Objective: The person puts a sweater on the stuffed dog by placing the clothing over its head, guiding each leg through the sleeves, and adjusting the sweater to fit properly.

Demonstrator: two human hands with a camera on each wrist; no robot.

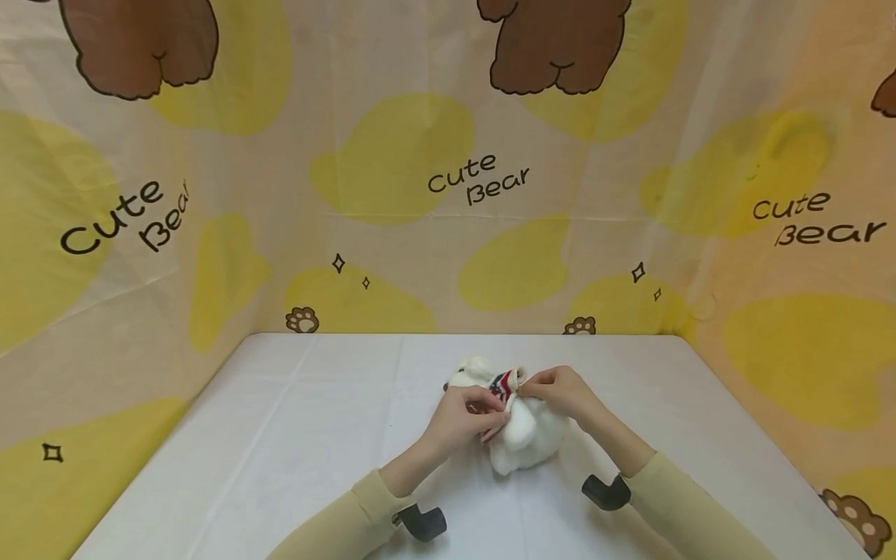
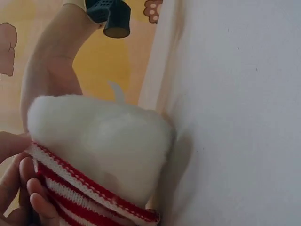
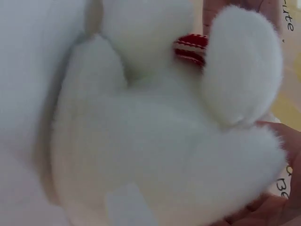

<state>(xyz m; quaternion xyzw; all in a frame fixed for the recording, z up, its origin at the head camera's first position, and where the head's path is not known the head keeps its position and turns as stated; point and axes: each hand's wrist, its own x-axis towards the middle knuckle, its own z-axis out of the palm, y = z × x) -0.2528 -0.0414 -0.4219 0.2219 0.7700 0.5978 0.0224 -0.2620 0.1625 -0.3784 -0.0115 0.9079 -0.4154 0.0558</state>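
A white plush bear (image 1: 547,437) lies on the table, its head toward the left. Bunched round its neck end is a small red, white and navy knitted sweater (image 1: 502,384). My left hand (image 1: 458,420) pinches the sweater's near edge between thumb and fingers. On the far side, my right hand (image 1: 564,389) pinches the sweater's upper edge. The left wrist view shows the striped ribbed hem (image 2: 89,195) stretched across the white fur. In the right wrist view the bear's furry body (image 3: 155,141) hides most of the sweater and the fingertips.
The white table (image 1: 308,435) carries the bear near its middle. Printed cloth walls (image 1: 399,155) with bears and lettering stand behind and at both sides. Black wrist mounts (image 1: 423,523) jut from both sleeves. A white tag (image 3: 129,207) hangs from the bear.
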